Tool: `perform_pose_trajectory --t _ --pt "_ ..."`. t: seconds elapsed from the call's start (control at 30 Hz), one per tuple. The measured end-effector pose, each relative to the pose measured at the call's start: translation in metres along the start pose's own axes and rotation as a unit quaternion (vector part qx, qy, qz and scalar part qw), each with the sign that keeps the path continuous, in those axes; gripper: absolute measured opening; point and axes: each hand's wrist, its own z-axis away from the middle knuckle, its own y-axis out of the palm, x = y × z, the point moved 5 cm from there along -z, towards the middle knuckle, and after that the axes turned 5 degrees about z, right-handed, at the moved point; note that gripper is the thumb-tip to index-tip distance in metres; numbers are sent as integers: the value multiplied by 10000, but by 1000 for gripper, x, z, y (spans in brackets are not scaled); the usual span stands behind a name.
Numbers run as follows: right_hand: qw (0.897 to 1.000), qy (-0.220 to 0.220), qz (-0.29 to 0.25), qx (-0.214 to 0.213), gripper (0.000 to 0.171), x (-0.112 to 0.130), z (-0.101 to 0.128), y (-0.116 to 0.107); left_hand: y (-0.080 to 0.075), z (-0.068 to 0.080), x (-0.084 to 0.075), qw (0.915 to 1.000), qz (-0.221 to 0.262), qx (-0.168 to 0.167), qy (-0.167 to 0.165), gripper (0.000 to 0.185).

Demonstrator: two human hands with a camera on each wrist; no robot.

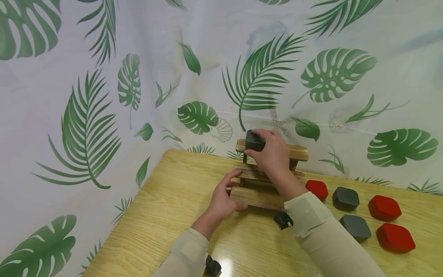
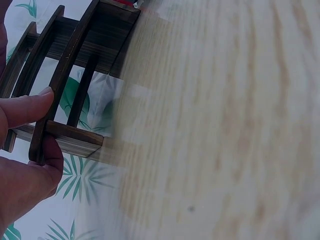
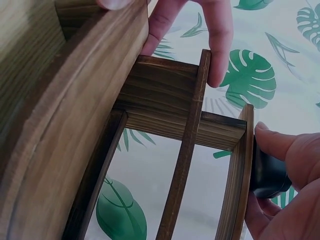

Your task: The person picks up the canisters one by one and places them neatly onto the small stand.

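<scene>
A small three-step wooden stand (image 1: 257, 196) is on the table near the back curtain. My left hand (image 1: 221, 201) holds its left end, with the thumb at the lowest step and a finger reaching the middle one. In the left wrist view, thumb and finger pinch the edge of a stand board (image 2: 70, 65). My right hand (image 1: 274, 152) grips a dark grey rounded-square block (image 1: 254, 141) at the left part of the top step. The right wrist view shows this block (image 3: 267, 172) against the top board; its underside is hidden.
Right of the stand lie red blocks (image 1: 385, 207) and grey blocks (image 1: 346, 198) of similar shape, several in all. A leaf-patterned curtain (image 1: 207, 84) rises behind and left of the wooden table (image 1: 155, 219). Small black devices (image 1: 283, 221) are at both wrists.
</scene>
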Motion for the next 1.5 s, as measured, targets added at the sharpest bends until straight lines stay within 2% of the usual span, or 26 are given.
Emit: perform_pose_trajectory --t 1.03,1.5 --pt "10000 -54 -10 -52 65 -2 -2 1 2 0 0 9998 -114 -16 165 98" --pt "9986 31 -476 -240 75 -7 1 -5 4 2 -6 9998 -15 23 203 96"
